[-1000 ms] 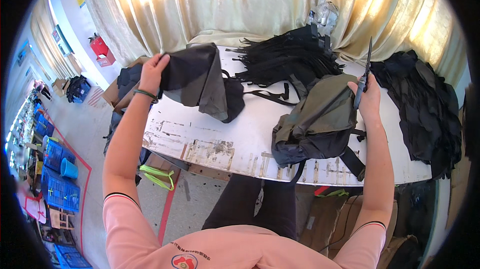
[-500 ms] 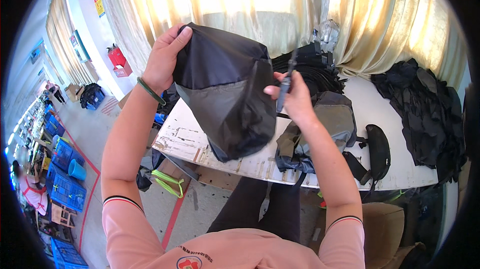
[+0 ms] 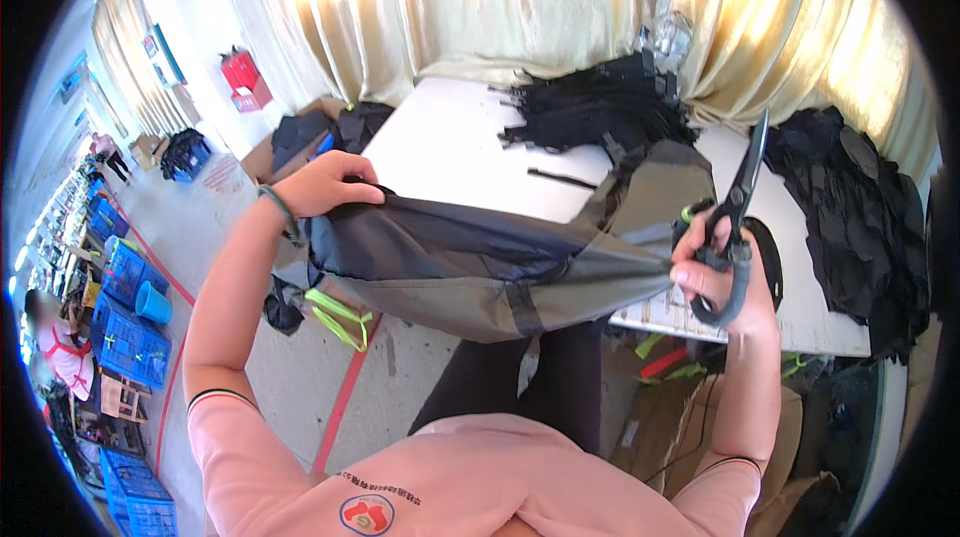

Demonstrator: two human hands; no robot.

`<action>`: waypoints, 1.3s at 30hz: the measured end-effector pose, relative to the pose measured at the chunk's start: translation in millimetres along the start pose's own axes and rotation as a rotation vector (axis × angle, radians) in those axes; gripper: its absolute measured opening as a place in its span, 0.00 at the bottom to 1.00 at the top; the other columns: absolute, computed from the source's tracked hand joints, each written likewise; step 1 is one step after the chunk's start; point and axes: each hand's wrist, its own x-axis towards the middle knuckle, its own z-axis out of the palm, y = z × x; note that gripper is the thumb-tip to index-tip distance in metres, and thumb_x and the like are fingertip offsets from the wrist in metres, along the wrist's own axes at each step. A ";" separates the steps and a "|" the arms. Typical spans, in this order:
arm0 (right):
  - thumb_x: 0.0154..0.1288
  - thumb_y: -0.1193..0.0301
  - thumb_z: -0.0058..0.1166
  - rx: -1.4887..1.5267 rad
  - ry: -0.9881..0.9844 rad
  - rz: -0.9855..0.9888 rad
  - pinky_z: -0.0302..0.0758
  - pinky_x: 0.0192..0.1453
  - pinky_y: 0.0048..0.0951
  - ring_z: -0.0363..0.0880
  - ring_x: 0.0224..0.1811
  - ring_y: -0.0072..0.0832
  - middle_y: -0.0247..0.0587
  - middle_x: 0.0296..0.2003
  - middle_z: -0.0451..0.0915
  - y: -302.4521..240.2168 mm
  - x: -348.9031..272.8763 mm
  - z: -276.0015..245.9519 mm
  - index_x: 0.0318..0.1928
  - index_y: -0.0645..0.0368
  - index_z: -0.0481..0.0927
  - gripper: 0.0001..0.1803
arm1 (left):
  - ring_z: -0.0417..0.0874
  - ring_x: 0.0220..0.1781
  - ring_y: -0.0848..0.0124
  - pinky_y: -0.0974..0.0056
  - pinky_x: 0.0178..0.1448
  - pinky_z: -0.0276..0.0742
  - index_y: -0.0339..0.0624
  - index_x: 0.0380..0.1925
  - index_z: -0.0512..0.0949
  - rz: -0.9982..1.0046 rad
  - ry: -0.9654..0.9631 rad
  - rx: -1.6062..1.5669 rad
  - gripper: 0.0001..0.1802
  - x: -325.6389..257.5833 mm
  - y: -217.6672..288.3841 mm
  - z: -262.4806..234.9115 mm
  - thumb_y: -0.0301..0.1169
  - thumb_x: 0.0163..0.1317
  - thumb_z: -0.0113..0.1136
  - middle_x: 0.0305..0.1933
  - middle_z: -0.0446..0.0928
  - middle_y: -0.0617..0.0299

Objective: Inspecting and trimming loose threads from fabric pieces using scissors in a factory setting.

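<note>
A dark grey and black fabric bag [image 3: 450,282] is stretched sideways between my two hands, in front of the table's near edge. My left hand [image 3: 338,185] pinches its upper left end, thumb on top. At the other end my right hand [image 3: 740,297] grips the pulled-out cloth between thumb and fingers. That same hand also holds black-handled scissors [image 3: 748,172], blades pointing up and away from the cloth. Behind the stretched bag, a similar grey bag [image 3: 665,187] lies on the white table [image 3: 430,132]. A dark curved item is partly hidden behind my right hand.
Black fabric strips [image 3: 600,102] are piled at the table's back, near a short black strap [image 3: 562,178]. A heap of black cloth [image 3: 850,237] covers the right end. Cardboard [image 3: 665,427] sits below. Blue crates [image 3: 130,337] and a person [image 3: 65,352] are far left.
The bag has gone from hanging upright to stretched sideways, lower down. My left hand has come down; my right hand has moved right and now grips the cloth, scissors turned upward.
</note>
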 end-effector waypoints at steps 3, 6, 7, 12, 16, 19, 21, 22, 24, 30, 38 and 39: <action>0.47 0.78 0.68 0.081 0.079 0.159 0.68 0.24 0.18 0.73 0.22 0.18 0.34 0.25 0.76 30.2 -40.2 11.9 0.31 0.59 0.72 0.16 | 0.79 0.37 0.61 0.64 0.44 0.73 0.39 0.31 0.79 0.255 0.377 0.410 0.11 14.1 -12.4 72.3 0.34 0.54 0.65 0.32 0.77 0.55; 0.47 0.78 0.67 0.148 0.192 0.319 0.68 0.25 0.19 0.73 0.22 0.19 0.33 0.26 0.75 76.8 -74.4 19.5 0.32 0.58 0.72 0.15 | 0.79 0.37 0.57 0.58 0.42 0.74 0.41 0.31 0.79 0.316 0.240 -0.161 0.12 21.9 29.4 162.6 0.37 0.54 0.66 0.32 0.77 0.54; 0.46 0.80 0.67 0.192 0.247 0.381 0.69 0.25 0.21 0.73 0.21 0.21 0.35 0.27 0.75 94.5 -86.0 20.2 0.34 0.57 0.71 0.17 | 0.79 0.37 0.57 0.58 0.42 0.74 0.41 0.31 0.79 0.404 0.125 -0.201 0.11 16.4 44.3 189.7 0.36 0.54 0.66 0.32 0.77 0.54; 0.48 0.82 0.65 0.278 0.372 0.510 0.70 0.27 0.21 0.74 0.22 0.21 0.34 0.28 0.75 143.6 -131.9 28.5 0.34 0.58 0.72 0.15 | 0.79 0.34 0.58 0.58 0.41 0.74 0.40 0.30 0.78 0.521 -0.327 -0.086 0.12 -10.2 46.1 288.5 0.37 0.54 0.66 0.29 0.77 0.55; 0.47 0.82 0.65 0.271 0.428 0.611 0.70 0.27 0.21 0.74 0.23 0.22 0.35 0.29 0.75 161.5 -158.9 25.9 0.36 0.57 0.71 0.18 | 0.79 0.34 0.57 0.57 0.40 0.74 0.40 0.31 0.78 0.374 -0.555 -0.179 0.12 -42.6 18.8 343.5 0.36 0.53 0.67 0.29 0.77 0.55; 0.49 0.81 0.65 0.064 0.379 0.668 0.69 0.26 0.21 0.72 0.23 0.20 0.33 0.29 0.74 176.3 -178.1 14.1 0.36 0.57 0.71 0.16 | 0.78 0.38 0.58 0.58 0.44 0.73 0.42 0.29 0.77 0.367 -0.549 -0.290 0.09 -56.4 12.2 360.7 0.33 0.53 0.66 0.31 0.77 0.56; 0.50 0.80 0.66 -0.442 0.322 0.713 0.73 0.37 0.23 0.76 0.30 0.21 0.35 0.32 0.78 185.5 -186.0 2.3 0.35 0.61 0.72 0.15 | 0.76 0.43 0.59 0.59 0.48 0.71 0.41 0.27 0.74 0.336 -0.442 -0.430 0.08 -60.9 13.2 357.5 0.29 0.52 0.63 0.35 0.77 0.57; 0.50 0.80 0.66 -0.442 0.316 0.715 0.73 0.37 0.23 0.76 0.30 0.21 0.35 0.32 0.78 183.7 -180.8 2.6 0.35 0.61 0.72 0.15 | 0.76 0.43 0.59 0.59 0.48 0.71 0.41 0.27 0.74 0.331 -0.440 -0.432 0.08 -61.7 14.9 350.8 0.29 0.52 0.63 0.35 0.77 0.57; 0.53 0.81 0.64 -0.540 0.288 0.520 0.67 0.29 0.18 0.69 0.26 0.15 0.30 0.30 0.76 173.0 -167.0 1.7 0.37 0.59 0.71 0.15 | 0.75 0.44 0.60 0.60 0.51 0.71 0.40 0.28 0.72 0.347 -0.263 -0.670 0.07 -62.4 16.9 338.8 0.25 0.52 0.61 0.37 0.77 0.57; 0.54 0.82 0.64 -0.441 -0.158 0.147 0.72 0.38 0.23 0.75 0.32 0.22 0.36 0.36 0.80 142.2 -103.6 40.8 0.37 0.59 0.71 0.15 | 0.77 0.40 0.70 0.67 0.47 0.73 0.38 0.30 0.70 0.276 -0.242 -0.840 0.06 -54.6 26.9 305.5 0.22 0.57 0.59 0.38 0.78 0.57; 0.42 0.81 0.57 -0.697 -0.567 0.059 0.68 0.46 0.42 0.72 0.41 0.49 0.46 0.38 0.78 158.6 -46.7 91.1 0.45 0.58 0.75 0.23 | 0.78 0.36 0.72 0.66 0.41 0.75 0.38 0.38 0.75 0.322 -0.199 -0.810 0.07 -60.2 30.5 285.4 0.25 0.59 0.58 0.36 0.76 0.58; 0.45 0.79 0.59 -0.676 -0.630 0.101 0.69 0.45 0.42 0.72 0.40 0.50 0.50 0.39 0.77 162.6 -45.6 89.6 0.44 0.59 0.75 0.21 | 0.78 0.37 0.71 0.65 0.40 0.75 0.38 0.34 0.73 0.392 -0.142 -0.773 0.04 -57.2 32.9 286.1 0.25 0.60 0.57 0.37 0.77 0.57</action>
